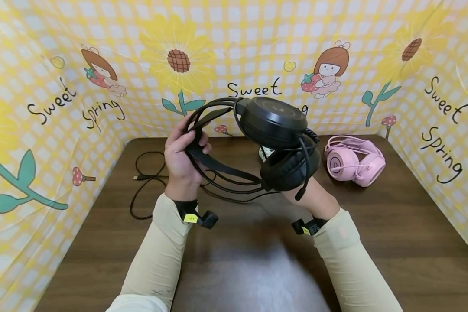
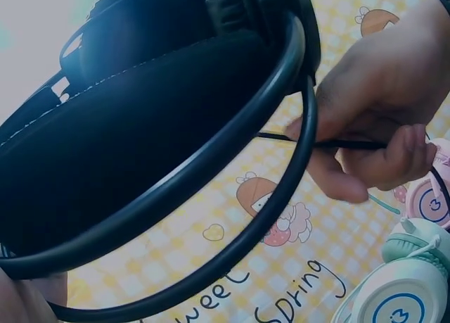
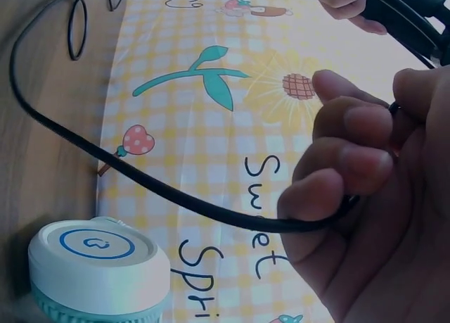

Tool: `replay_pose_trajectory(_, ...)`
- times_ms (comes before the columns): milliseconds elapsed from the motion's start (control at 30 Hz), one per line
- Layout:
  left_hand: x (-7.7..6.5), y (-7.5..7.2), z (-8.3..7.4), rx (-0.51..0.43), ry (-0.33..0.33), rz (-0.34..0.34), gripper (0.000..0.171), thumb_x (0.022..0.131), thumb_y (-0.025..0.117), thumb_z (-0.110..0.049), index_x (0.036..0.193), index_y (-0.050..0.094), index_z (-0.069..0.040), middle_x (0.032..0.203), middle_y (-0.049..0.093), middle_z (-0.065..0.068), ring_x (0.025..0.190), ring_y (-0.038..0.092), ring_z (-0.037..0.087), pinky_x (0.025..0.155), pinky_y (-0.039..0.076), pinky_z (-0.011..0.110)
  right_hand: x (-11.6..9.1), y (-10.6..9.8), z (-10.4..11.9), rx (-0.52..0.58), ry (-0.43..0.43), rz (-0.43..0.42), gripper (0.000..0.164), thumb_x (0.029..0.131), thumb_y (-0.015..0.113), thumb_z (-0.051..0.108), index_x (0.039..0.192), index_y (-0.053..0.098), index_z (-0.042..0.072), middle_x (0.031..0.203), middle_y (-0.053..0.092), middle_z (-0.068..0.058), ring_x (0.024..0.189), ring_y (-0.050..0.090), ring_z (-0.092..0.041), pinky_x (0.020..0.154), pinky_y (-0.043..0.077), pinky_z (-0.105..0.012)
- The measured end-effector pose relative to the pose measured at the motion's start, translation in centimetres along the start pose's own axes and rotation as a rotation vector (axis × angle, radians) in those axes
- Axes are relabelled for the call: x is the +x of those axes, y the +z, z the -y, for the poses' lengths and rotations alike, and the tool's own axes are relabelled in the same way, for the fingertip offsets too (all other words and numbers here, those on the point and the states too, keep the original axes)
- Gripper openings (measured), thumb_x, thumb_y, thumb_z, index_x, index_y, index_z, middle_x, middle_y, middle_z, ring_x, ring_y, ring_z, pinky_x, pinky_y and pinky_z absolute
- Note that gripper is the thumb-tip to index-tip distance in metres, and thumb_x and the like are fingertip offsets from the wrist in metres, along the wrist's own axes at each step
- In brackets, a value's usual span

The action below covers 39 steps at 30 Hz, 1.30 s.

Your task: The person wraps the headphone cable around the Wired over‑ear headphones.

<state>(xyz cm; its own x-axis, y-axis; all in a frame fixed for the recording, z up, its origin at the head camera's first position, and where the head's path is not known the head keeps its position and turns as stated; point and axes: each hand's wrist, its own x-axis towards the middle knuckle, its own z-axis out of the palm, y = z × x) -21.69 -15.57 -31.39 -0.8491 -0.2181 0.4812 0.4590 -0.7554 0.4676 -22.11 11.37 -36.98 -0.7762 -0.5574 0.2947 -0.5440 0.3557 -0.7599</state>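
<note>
A black headset (image 1: 273, 123) is held up above the table, its ear cups to the right and a short microphone boom (image 1: 305, 169) hanging down from them. My left hand (image 1: 181, 154) grips the headband at its left end, thumb and fingers wrapped around it. Behind the ear cups, my right hand (image 3: 373, 175) is mostly hidden in the head view. The right wrist view shows its fingers curled round the headset's black cable (image 3: 176, 193). From there the cable droops in a loop, and its USB plug end (image 1: 140, 177) lies on the table at the left.
A pink headset (image 1: 359, 162) sits on the brown table (image 1: 249, 260) at the back right. A white and mint headset (image 3: 98, 260) stands near the back, largely behind the black one in the head view. Yellow checked cloth (image 1: 253, 52) encloses the table's back and sides.
</note>
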Motion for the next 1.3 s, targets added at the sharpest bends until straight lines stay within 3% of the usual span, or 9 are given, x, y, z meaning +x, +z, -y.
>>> replay_pose_trajectory(67, 0.1, 0.0, -0.1, 0.001, 0.012, -0.004, 0.036, 0.094, 0.041, 0.006, 0.107, 0.072, -0.003, 0.096, 0.068, 0.017, 0.060, 0.043, 0.018, 0.048, 0.039, 0.023, 0.5, 0.3, 0.0, -0.022, -0.041, 0.000, 0.007, 0.100, 0.050, 0.010, 0.097, 0.054, 0.005, 0.088, 0.044, -0.004, 0.082, 0.048, -0.020, 0.078, 0.038, -0.036)
replay_pose_trajectory(167, 0.2, 0.0, -0.2, -0.009, 0.024, -0.019, 0.034, 0.095, 0.041, 0.005, 0.108, 0.071, -0.002, 0.098, 0.067, 0.021, 0.060, 0.042, 0.018, 0.048, 0.039, 0.023, 1.4, 0.8, 0.2, -0.068, -0.177, -0.029, 0.016, 0.099, 0.053, 0.011, 0.083, 0.051, 0.012, 0.077, 0.041, 0.001, 0.070, 0.045, -0.015, 0.071, 0.037, -0.034)
replay_pose_trajectory(300, 0.2, 0.0, -0.3, 0.001, 0.032, -0.055, 0.033, 0.095, 0.039, 0.006, 0.107, 0.070, -0.002, 0.099, 0.067, 0.021, 0.059, 0.041, 0.018, 0.047, 0.039, 0.023, 2.0, 1.2, 0.5, -0.131, -0.286, -0.060, 0.022, 0.097, 0.055, 0.006, 0.078, 0.047, 0.014, 0.076, 0.037, 0.001, 0.069, 0.041, -0.014, 0.069, 0.036, -0.033)
replay_pose_trajectory(367, 0.2, -0.1, -0.4, 0.008, 0.034, -0.075, 0.033, 0.096, 0.039, 0.006, 0.107, 0.069, -0.002, 0.098, 0.067, 0.020, 0.059, 0.042, 0.018, 0.047, 0.040, 0.023, 1.9, 1.4, 0.8, -0.166, -0.232, -0.021, 0.022, 0.098, 0.055, 0.011, 0.079, 0.046, 0.015, 0.077, 0.037, 0.002, 0.069, 0.041, -0.013, 0.067, 0.037, -0.033)
replay_pose_trajectory(500, 0.4, -0.2, -0.6, 0.022, 0.051, -0.104, 0.031, 0.096, 0.038, 0.005, 0.108, 0.067, -0.001, 0.099, 0.066, 0.020, 0.059, 0.042, 0.016, 0.046, 0.040, 0.022, 1.4, 1.4, 1.3, -0.238, -0.034, 0.069, 0.027, 0.104, 0.046, 0.033, 0.080, 0.048, 0.018, 0.071, 0.036, 0.006, 0.061, 0.040, -0.009, 0.060, 0.038, -0.032)
replay_pose_trajectory(600, 0.5, -0.3, -0.7, 0.048, 0.070, -0.117, 0.031, 0.096, 0.038, 0.005, 0.108, 0.066, 0.000, 0.097, 0.066, 0.019, 0.059, 0.042, 0.016, 0.046, 0.040, 0.022, 1.4, 1.3, 1.4, -0.262, 0.026, 0.090, 0.036, 0.104, 0.040, 0.044, 0.080, 0.049, 0.018, 0.067, 0.035, 0.007, 0.057, 0.040, -0.009, 0.057, 0.038, -0.032)
replay_pose_trajectory(933, 0.6, -0.4, -0.8, 0.105, 0.134, -0.149, 0.036, 0.095, 0.038, 0.007, 0.105, 0.071, -0.004, 0.092, 0.069, 0.015, 0.058, 0.043, 0.016, 0.047, 0.039, 0.023, 1.5, 1.3, 1.5, -0.300, -0.029, 0.079, 0.031, 0.104, 0.042, 0.038, 0.081, 0.050, 0.019, 0.064, 0.035, 0.008, 0.053, 0.038, -0.007, 0.052, 0.036, -0.029)
replay_pose_trajectory(1300, 0.4, -0.4, -0.7, 0.189, 0.206, -0.184, 0.035, 0.094, 0.043, 0.009, 0.102, 0.074, -0.006, 0.097, 0.061, 0.010, 0.060, 0.043, 0.017, 0.049, 0.039, 0.023, 1.5, 1.4, 1.9, -0.408, -0.026, 0.100, 0.031, 0.103, 0.046, 0.035, 0.078, 0.051, 0.019, 0.064, 0.041, 0.007, 0.062, 0.047, -0.013, 0.059, 0.041, -0.031)
